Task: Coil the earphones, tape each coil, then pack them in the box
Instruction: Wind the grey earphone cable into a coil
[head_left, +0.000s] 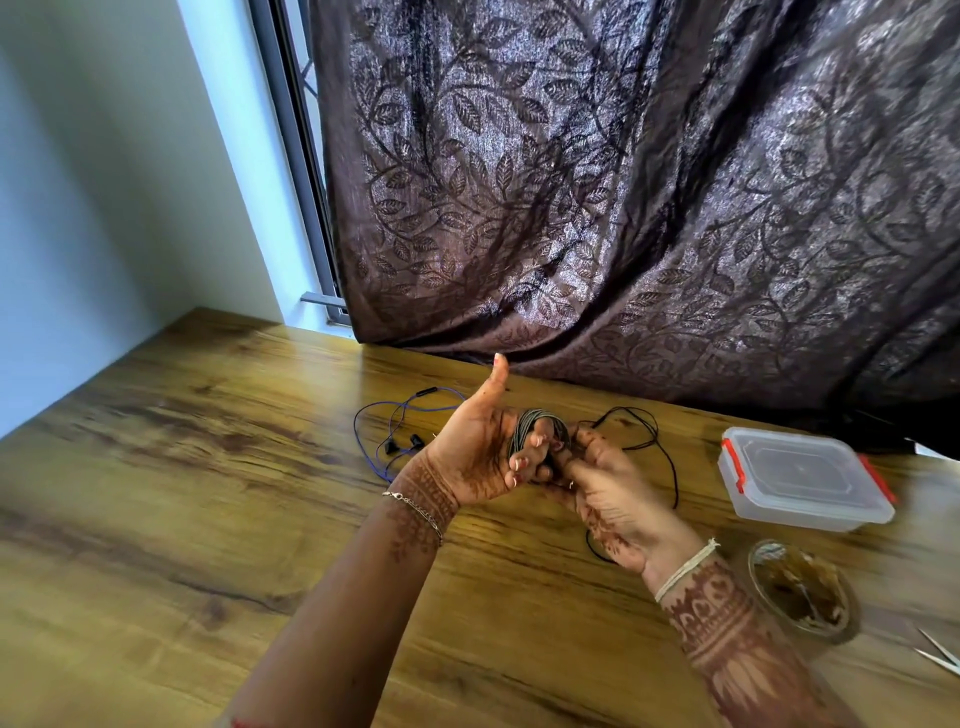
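Your left hand (475, 452) is palm up, thumb sticking out, its fingers curled through a coil (535, 422) of dark earphone cord, held above the table (208, 467) well to the left of the box (802, 475). Your right hand (610, 496) touches the coil's near side, fingers bent and pinching the cord. The loose black cord (667, 452) lies between your hands and the box. The blue earphones (395, 441) lie farther left of the box, beyond your left hand. The tape roll (802, 592) stands just in front of the closed box, scissors (940, 654) nearer you.
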